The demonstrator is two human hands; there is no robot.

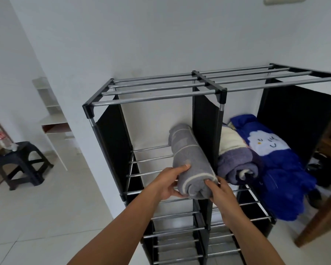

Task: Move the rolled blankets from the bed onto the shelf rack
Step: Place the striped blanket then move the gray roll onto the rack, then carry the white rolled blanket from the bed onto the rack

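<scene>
A grey rolled blanket [189, 159] with pale stripes lies lengthwise on the bars of the shelf rack [161, 96], in the left compartment against the black middle divider. My left hand [170, 182] grips its near end from the left, and my right hand [220, 196] holds the same end from the right. In the right compartment lie a purple and cream rolled blanket [235, 161] and a bright blue rolled blanket [275, 169] with a white cloud face. The bed is out of view.
The rack stands against a white wall, with more bar shelves below. A black plastic stool [21, 165] with a clear bottle [0, 138] on it stands at the left on the tiled floor. A wooden door frame [321, 217] borders the rack on the right.
</scene>
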